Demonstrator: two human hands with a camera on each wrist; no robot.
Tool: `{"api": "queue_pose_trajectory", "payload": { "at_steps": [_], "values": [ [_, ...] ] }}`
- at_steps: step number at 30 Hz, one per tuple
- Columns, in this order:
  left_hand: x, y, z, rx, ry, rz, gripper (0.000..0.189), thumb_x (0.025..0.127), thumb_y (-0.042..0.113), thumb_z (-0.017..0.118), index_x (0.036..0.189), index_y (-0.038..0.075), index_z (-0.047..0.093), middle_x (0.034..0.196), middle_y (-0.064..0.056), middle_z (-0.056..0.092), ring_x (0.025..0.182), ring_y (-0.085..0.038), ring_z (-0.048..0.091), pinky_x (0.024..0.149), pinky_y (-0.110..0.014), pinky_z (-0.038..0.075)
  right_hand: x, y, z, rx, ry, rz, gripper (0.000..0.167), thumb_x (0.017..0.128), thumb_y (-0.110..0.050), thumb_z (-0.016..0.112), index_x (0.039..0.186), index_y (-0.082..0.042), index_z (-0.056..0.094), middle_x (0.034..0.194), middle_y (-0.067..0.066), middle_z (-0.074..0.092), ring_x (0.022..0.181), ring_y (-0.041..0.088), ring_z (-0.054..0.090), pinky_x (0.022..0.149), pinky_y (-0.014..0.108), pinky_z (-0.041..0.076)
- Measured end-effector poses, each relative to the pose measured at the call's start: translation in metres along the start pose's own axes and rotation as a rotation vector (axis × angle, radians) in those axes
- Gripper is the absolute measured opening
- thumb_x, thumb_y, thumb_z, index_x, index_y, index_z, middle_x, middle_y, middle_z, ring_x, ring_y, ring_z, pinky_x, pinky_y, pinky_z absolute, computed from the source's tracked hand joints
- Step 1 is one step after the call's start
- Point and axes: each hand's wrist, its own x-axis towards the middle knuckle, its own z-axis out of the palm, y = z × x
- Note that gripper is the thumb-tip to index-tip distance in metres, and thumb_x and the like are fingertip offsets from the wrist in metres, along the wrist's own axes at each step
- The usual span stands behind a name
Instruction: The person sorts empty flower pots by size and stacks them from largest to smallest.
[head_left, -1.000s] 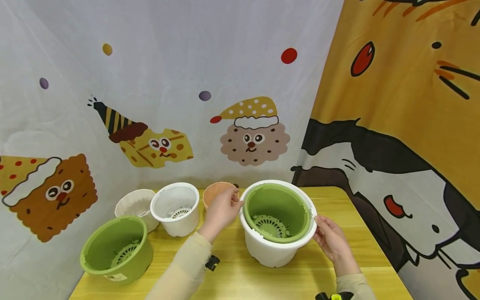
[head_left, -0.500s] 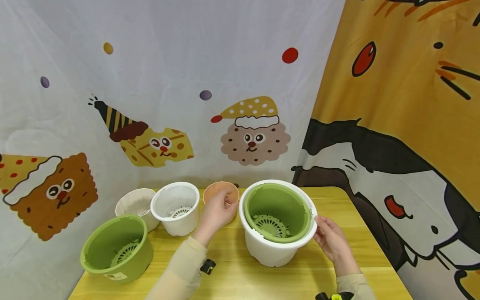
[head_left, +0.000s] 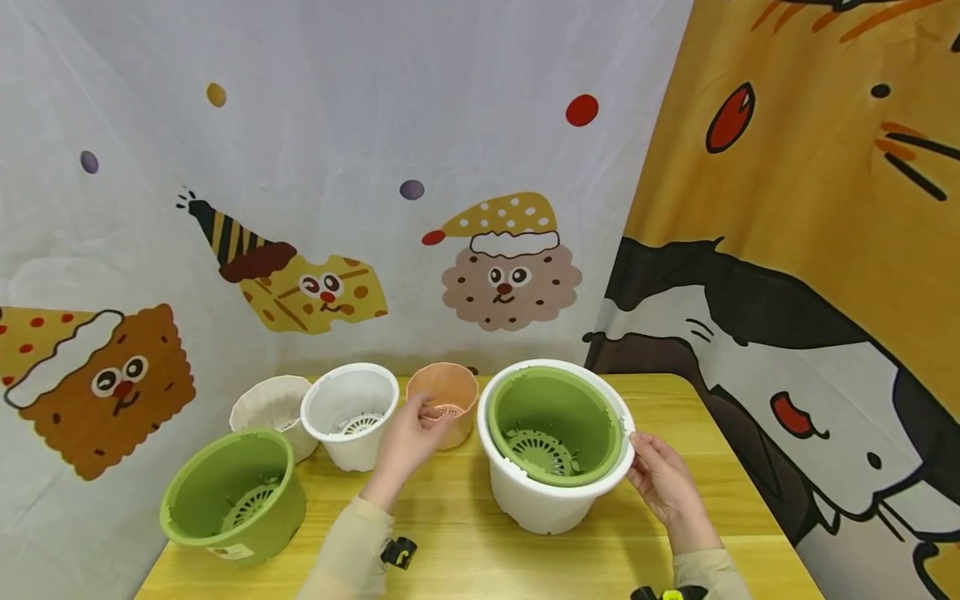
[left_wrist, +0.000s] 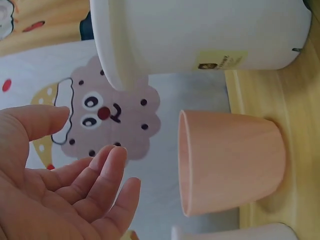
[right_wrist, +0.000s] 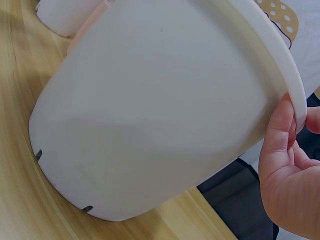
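Observation:
My right hand point(head_left: 667, 487) pinches the right rim of a large white plant pot point(head_left: 540, 508); the right wrist view shows the thumb and fingers point(right_wrist: 280, 125) on either side of that rim. A green plant pot point(head_left: 577, 400) with a slotted bottom sits nested inside the white one. My left hand point(head_left: 411, 442), fingers loosely bent, holds nothing. In the head view it overlaps the front of a small orange pot point(head_left: 457, 383). The left wrist view shows a gap between the left fingers and the orange pot point(left_wrist: 235, 165).
Left of my left hand stand a smaller white pot point(head_left: 360, 454), a cream pot point(head_left: 262, 404) with a faceted rim and a second green pot point(head_left: 277, 525). All are on a yellow wooden table point(head_left: 465, 542). A printed cloth point(head_left: 375, 125) hangs behind it.
My left hand has moved left and toward me, from the white pot's left rim to in front of the orange pot. The right hand and the pots have stayed put.

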Motion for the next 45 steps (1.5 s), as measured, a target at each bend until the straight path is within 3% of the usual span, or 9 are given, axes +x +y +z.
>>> {"api": "queue_pose_trajectory", "payload": {
  "at_steps": [9,16,32,39,45],
  "values": [
    [-0.013,-0.019,-0.009,-0.073,0.029,-0.096,0.053,0.090,0.023,0.074,0.130,-0.006,0.055,0.101,-0.012,0.069,0.089,-0.026,0.068,0.075,-0.036,0.058,0.000,0.000,0.000,0.002,-0.007,-0.009,0.013,0.104,-0.014,0.051,0.100,-0.011,0.063,0.088,-0.001,0.062,0.077,0.007,0.060,0.069,0.018,0.056],
    [-0.028,-0.029,-0.015,-0.124,0.061,-0.180,0.057,0.091,0.027,0.074,0.132,-0.005,0.053,0.108,-0.014,0.068,0.096,-0.028,0.066,0.080,-0.037,0.057,0.000,0.001,0.001,0.008,-0.016,-0.016,0.013,0.104,-0.014,0.052,0.100,-0.011,0.064,0.088,-0.001,0.062,0.077,0.007,0.060,0.069,0.018,0.056],
    [-0.054,-0.051,-0.025,-0.223,0.146,-0.297,0.055,0.095,0.023,0.068,0.135,-0.010,0.049,0.111,-0.022,0.066,0.100,-0.033,0.064,0.081,-0.029,0.054,0.000,0.003,-0.002,0.021,-0.031,-0.028,0.015,0.104,-0.014,0.051,0.099,-0.012,0.065,0.088,-0.001,0.062,0.076,0.006,0.060,0.069,0.017,0.055],
    [-0.064,-0.061,-0.034,-0.258,0.198,-0.352,0.056,0.097,0.021,0.066,0.137,-0.012,0.044,0.114,-0.024,0.064,0.096,-0.022,0.061,0.075,-0.020,0.051,0.001,0.003,-0.002,0.016,-0.035,-0.032,0.015,0.105,-0.014,0.050,0.100,-0.013,0.064,0.089,-0.001,0.062,0.077,0.006,0.060,0.069,0.017,0.056],
    [-0.068,-0.058,-0.055,-0.243,0.238,-0.373,0.060,0.098,0.026,0.063,0.142,-0.009,0.040,0.122,-0.025,0.061,0.098,-0.016,0.056,0.077,-0.017,0.048,0.000,0.002,-0.002,0.029,-0.045,-0.040,0.015,0.105,-0.012,0.049,0.100,-0.011,0.064,0.089,0.000,0.061,0.077,0.007,0.059,0.069,0.017,0.056]
  ]
}}
